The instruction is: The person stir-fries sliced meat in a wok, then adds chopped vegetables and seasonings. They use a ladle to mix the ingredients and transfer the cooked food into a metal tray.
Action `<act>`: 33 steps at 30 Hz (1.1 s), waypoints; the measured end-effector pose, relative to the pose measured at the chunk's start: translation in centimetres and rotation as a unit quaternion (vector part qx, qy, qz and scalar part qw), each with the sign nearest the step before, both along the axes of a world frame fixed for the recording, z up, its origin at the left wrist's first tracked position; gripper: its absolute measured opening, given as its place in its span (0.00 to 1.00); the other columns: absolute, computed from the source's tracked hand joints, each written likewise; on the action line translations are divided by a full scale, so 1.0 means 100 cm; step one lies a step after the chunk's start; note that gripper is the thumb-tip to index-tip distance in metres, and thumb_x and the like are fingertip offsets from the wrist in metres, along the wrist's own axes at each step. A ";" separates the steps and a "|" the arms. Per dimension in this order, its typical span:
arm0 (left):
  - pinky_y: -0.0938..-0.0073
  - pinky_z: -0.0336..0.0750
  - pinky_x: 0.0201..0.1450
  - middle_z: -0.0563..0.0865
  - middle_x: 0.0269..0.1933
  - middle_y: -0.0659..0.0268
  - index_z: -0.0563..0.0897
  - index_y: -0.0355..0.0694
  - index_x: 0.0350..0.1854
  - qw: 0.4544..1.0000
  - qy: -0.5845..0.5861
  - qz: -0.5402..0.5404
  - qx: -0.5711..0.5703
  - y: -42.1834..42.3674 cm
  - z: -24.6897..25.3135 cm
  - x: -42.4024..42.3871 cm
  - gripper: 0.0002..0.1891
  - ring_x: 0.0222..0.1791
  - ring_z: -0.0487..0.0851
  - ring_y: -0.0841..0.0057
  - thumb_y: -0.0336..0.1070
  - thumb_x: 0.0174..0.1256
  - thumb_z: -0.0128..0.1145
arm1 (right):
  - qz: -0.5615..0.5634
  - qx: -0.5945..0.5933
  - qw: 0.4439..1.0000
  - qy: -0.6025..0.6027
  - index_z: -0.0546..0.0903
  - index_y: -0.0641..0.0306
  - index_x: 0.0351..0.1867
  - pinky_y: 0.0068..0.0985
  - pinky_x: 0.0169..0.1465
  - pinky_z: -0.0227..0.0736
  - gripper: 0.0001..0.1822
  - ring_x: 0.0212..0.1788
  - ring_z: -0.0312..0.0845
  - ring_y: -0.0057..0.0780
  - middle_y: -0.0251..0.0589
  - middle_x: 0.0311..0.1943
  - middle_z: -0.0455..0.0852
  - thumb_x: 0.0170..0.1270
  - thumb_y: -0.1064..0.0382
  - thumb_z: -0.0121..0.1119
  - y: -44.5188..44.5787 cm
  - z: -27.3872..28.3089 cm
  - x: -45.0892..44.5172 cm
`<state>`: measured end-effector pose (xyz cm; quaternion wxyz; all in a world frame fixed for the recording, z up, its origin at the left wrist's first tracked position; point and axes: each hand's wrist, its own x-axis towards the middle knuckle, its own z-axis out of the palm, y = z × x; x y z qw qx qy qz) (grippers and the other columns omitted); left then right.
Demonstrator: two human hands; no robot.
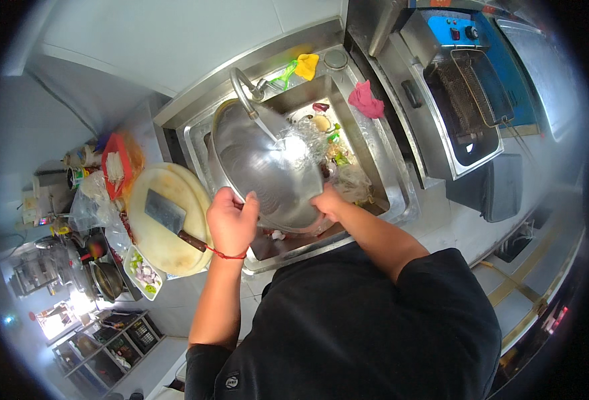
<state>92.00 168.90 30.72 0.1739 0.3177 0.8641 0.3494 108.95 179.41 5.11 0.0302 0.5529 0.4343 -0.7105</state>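
Observation:
Both hands grip a large stainless steel bowl (247,155), tilted over a sink (397,165). My left hand (232,220) holds the near left rim, with the thumb lying over the edge. On the right side my right hand (328,201) grasps the rim, its fingers partly hidden by the bowl. A curved faucet (242,92) runs water into the bowl. Water splashes around the far right side, where glare hides the rim. Vegetable scraps (342,159) and a clear plastic bag (352,182) lie in the sink beside the bowl.
Left of the sink, a cleaver (165,210) rests on round cutting boards (189,192) near a white container (144,290) of chopped vegetables. A pink cloth (367,100) and a yellow cloth (306,66) sit on the sink's edge. A deep fryer (424,125) stands to the right.

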 end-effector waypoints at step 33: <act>0.76 0.73 0.35 0.83 0.29 0.64 0.75 0.35 0.29 0.995 -0.018 0.061 0.081 -0.047 0.004 -0.033 0.08 0.29 0.74 0.83 0.24 0.65 0.61 | -0.090 0.136 0.983 0.081 0.81 0.68 0.54 0.30 0.49 0.78 0.21 0.44 0.84 0.31 0.42 0.43 0.89 0.57 0.70 0.71 0.082 -0.061 -0.073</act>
